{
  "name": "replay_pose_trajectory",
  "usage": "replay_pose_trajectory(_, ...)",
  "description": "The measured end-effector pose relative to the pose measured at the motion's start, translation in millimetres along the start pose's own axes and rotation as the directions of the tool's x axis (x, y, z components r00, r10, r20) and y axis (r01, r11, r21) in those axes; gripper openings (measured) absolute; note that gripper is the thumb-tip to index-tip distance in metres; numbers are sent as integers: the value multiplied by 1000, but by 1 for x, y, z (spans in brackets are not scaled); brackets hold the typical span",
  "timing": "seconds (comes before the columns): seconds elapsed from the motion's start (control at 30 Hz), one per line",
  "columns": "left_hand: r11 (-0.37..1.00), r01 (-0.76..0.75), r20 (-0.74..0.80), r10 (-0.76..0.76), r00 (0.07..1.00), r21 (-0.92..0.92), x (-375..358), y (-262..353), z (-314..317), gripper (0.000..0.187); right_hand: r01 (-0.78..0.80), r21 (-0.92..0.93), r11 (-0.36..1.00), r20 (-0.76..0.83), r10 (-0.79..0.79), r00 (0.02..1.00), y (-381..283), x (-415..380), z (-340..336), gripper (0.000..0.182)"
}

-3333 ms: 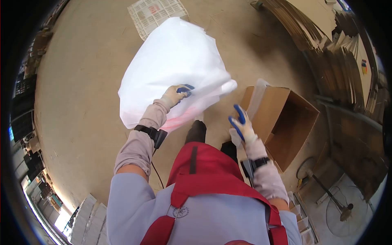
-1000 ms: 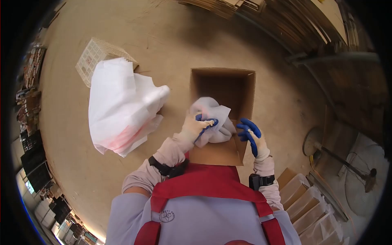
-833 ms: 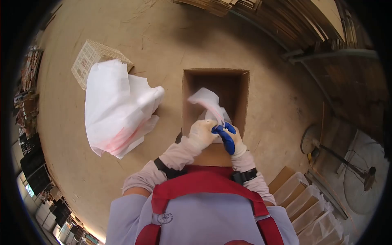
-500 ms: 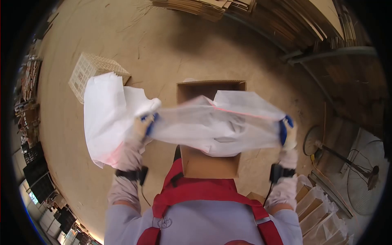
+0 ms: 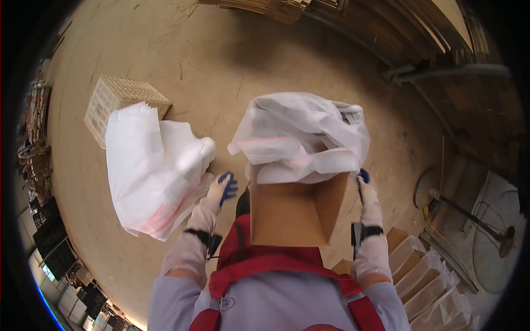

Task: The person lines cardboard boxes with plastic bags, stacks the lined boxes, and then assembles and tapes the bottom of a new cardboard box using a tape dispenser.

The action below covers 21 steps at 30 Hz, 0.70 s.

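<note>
An open cardboard box [image 5: 290,215] stands upright in front of my body. A thin white liner bag [image 5: 303,135] with a pink stripe lies crumpled over its far part and hangs past the rim. My left hand [image 5: 225,187], in a white glove with blue fingers, is just left of the box, fingers apart and holding nothing. On the right side my right hand [image 5: 364,186], gloved alike, is beside the box wall near the liner's lower edge. Its fingers look stretched out, partly seen edge-on. A stack of white liner bags [image 5: 149,171] lies to the left of my left hand.
A cream plastic crate [image 5: 118,102] is on the floor behind the stacked bags. Flattened cardboard [image 5: 381,38] leans at the far right. A fan [image 5: 499,237] stands to the right, and several lined boxes [image 5: 422,276] are lined up at the lower right.
The liner bag, earlier stretched between both hands above the box, now rests over the box's far part. My left hand has let go and moved right; my right hand has moved inward to the box side.
</note>
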<state>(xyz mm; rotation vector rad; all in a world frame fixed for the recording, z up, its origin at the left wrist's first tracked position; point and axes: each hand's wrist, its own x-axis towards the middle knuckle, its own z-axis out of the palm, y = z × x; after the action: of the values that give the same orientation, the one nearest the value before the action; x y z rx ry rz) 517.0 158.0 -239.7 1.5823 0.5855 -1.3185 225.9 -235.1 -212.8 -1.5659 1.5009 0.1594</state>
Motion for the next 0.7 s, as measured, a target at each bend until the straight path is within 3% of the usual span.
replay_pose_trajectory(0.03, 995, 80, 51, -77, 996, -62, -25, -7, 3, 44, 185, 86, 979, -147, -171, 974, -3, -19, -12, 29)
replay_pose_trajectory(0.07, 996, 43, 170, -30, 985, -74, -47, -12, 12, 47, 377, 142, 915, -303, -322, 897, -14, -35, -27, 27)
replay_pose_trajectory(0.1, 996, 6, 285, 20, 958, -87, -65, -18, 17, 49, 485, 117, 867, -232, -451, 862, -68, -69, -34, 31)
replay_pose_trajectory(0.13, 983, -166, 321, 132, 938, 83, -21, -67, -5, 48, 586, 104, 804, -161, -568, 807, -129, -107, -26, 35)
replay_pose_trajectory(0.17, 980, -177, 324, 140, 936, 88, -22, -65, -6, 48, 782, -173, 599, -8, -794, 607, -166, -120, -13, 41)
replay_pose_trajectory(0.2, 944, -303, 270, 260, 927, 128, -20, -57, -3, 50, 882, -383, 273, 219, -901, 374, -196, -124, 5, 46)
replay_pose_trajectory(0.23, 892, -419, 215, 381, 899, 172, -18, -49, 5, 53, 857, -471, 208, 357, -844, 401, -204, -117, 37, 54)
replay_pose_trajectory(0.27, 749, -462, 34, 509, 860, 475, -67, 0, 36, 59, 819, -572, 46, 462, -807, 368, -205, -106, 64, 58)
replay_pose_trajectory(0.3, 454, -635, 72, 777, 626, 625, -100, 35, 59, 61, 719, -695, -25, 507, -726, 465, -186, -89, 83, 49)
replay_pose_trajectory(0.33, 95, -674, 180, 928, 327, 732, -127, 62, 75, 64, 684, -728, 42, 484, -675, 557, -178, -93, 77, 43)
replay_pose_trajectory(0.37, -116, -674, 339, 917, 209, 729, -149, 87, 90, 66, 638, -763, 105, 457, -610, 648, -167, -95, 66, 38)
replay_pose_trajectory(0.4, -309, -653, 482, 871, 97, 691, -160, 105, 105, 68, 633, -762, 136, 401, -670, 625, -152, -108, 52, 28)
replay_pose_trajectory(0.43, -297, -653, 546, 810, 214, 696, -162, 113, 123, 71, 634, -761, 135, 408, -661, 630, -136, -125, 40, 28)
replay_pose_trajectory(0.53, -371, -665, 672, 689, 271, 648, -144, 124, 161, 58, 864, -483, 146, 253, -921, 297, -111, -180, 6, 31)
replay_pose_trajectory(0.57, -431, -644, 751, 545, 372, 632, -126, 118, 157, 51, 887, -457, 72, 264, -941, 213, -107, -191, -2, 31)
replay_pose_trajectory(0.6, -487, -628, 794, 380, 473, 607, -120, 111, 151, 45, 901, -426, 78, 294, -930, 219, -96, -198, -13, 30)
replay_pose_trajectory(0.67, -565, -604, 826, 420, 376, 562, -147, 88, 110, 31, 914, -391, 109, 313, -918, 244, -64, -212, -36, 29)
replay_pose_trajectory(0.7, -629, -580, 843, 489, 223, 518, -180, 75, 92, 26, 918, -352, 185, 362, -877, 316, -41, -217, -47, 27)
